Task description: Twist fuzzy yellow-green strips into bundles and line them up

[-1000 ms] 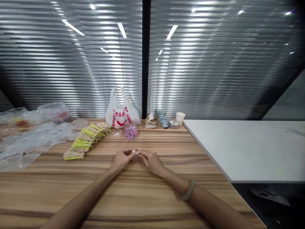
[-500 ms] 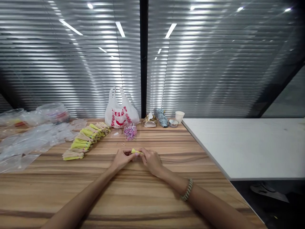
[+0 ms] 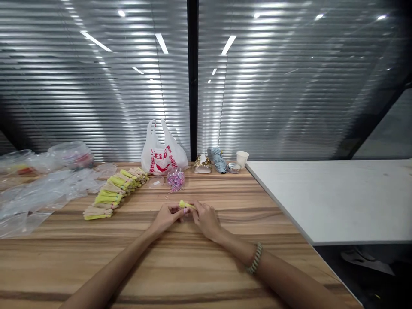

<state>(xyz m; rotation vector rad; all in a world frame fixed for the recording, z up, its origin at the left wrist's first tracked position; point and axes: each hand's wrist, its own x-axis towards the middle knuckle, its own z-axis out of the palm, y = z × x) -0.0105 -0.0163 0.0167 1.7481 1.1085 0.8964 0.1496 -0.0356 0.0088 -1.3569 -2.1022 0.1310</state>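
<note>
My left hand (image 3: 166,217) and my right hand (image 3: 205,218) meet over the middle of the wooden table. Between them is a small yellow bundle (image 3: 183,204) with a flared, soft-looking end. A thin purple rubber band (image 3: 185,210) loops around it by my left fingertips. My left thumb and fingers pinch close to the flared end, and my right fingers grip the narrower end, partly hiding it. Farther back lies a clump of pink and purple rubber bands (image 3: 175,180) in clear plastic. To the left, a long row of yellow and beige bundles (image 3: 111,192) lies stacked.
Clear plastic bags (image 3: 48,189) spread over the left side. Along the back stand a white carrier bag (image 3: 162,154), a gold tissue pack (image 3: 202,164), a folded blue umbrella (image 3: 219,161), a round tin (image 3: 233,168) and a paper cup (image 3: 242,159). A white table (image 3: 337,197) adjoins on the right.
The yellow bundle's flared end has tipped slightly upward between my fingers. Both hands stay almost in the same place, and the view has shifted a little.
</note>
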